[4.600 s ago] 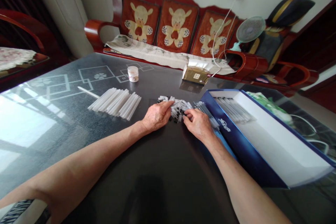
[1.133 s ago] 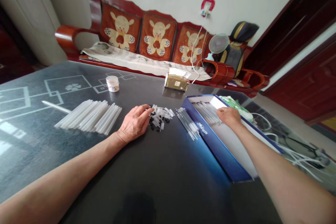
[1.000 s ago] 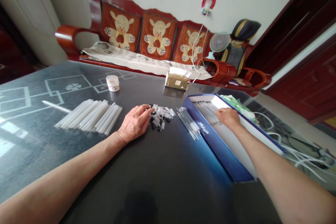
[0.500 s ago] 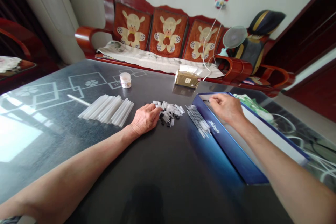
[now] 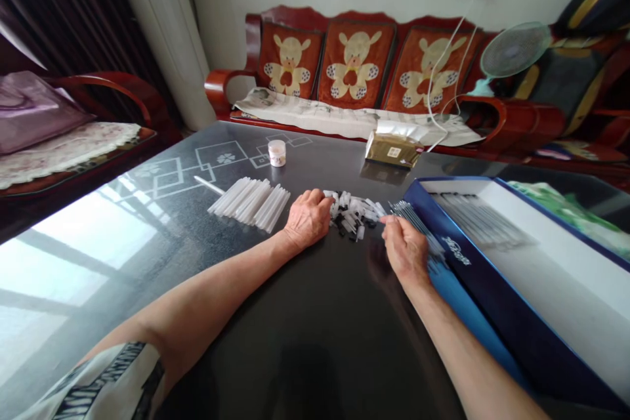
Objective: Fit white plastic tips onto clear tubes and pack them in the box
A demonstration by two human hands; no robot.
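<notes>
My left hand [image 5: 310, 218] rests on the dark table with its fingers curled at the left edge of a pile of small white and black plastic pieces [image 5: 357, 213], which look like pen caps and plugs. What its fingers hold, if anything, is hidden. At the right edge of that pile, my right hand [image 5: 406, 246] has thumb and forefinger pinched together; I cannot make out anything between them. Thin pen refills [image 5: 408, 213] lie beside it, partly covered by the hand. Left of my left hand is a row of whitish pen barrels [image 5: 253, 202].
A blue open box [image 5: 492, 295] with more thin refills [image 5: 485, 220] inside stands at the right. Farther back are a small round jar [image 5: 277, 153] and a gold tissue pack [image 5: 392, 148]. Green-and-white packaging [image 5: 571, 210] lies beyond the box.
My right hand has left the box and moved to the right edge of the small pieces. My left hand stays by the pile. The view has swung left.
</notes>
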